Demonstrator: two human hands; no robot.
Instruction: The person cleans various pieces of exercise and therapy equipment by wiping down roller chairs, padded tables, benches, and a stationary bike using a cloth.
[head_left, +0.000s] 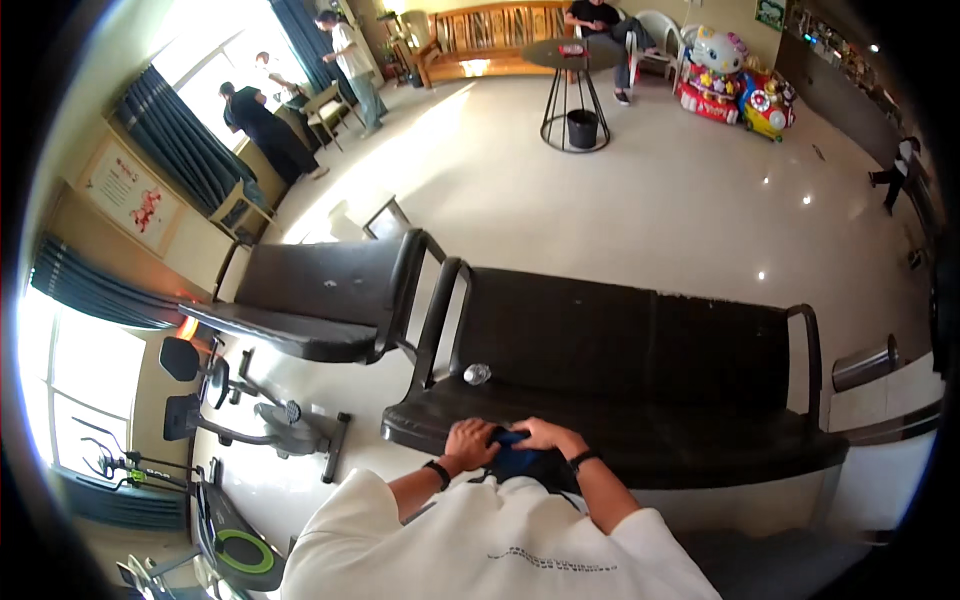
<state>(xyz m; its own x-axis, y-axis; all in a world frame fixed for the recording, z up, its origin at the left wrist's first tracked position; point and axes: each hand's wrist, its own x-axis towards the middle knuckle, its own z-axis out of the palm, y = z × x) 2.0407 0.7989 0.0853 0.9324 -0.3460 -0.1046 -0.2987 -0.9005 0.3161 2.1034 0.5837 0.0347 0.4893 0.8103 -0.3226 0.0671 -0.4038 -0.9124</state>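
My left hand (471, 444) lies on the left edge of a dark bag with a blue inside (517, 456), at the front of a black padded bench (600, 420). Across from it, my right hand (541, 435) grips the bag's upper right edge with bent fingers. The bag's lower part is hidden by my white shirt. Behind my left hand, a clear plastic bottle (477, 373) lies on the bench seat. Both wrists wear dark bands.
A second black bench (315, 285) adjoins on the left, with an exercise bike (285, 427) before it. A metal bin (864, 364) stands right. Beyond are a round table (576, 56), a wooden bench (499, 34), ride-on toys (712, 75) and several people.
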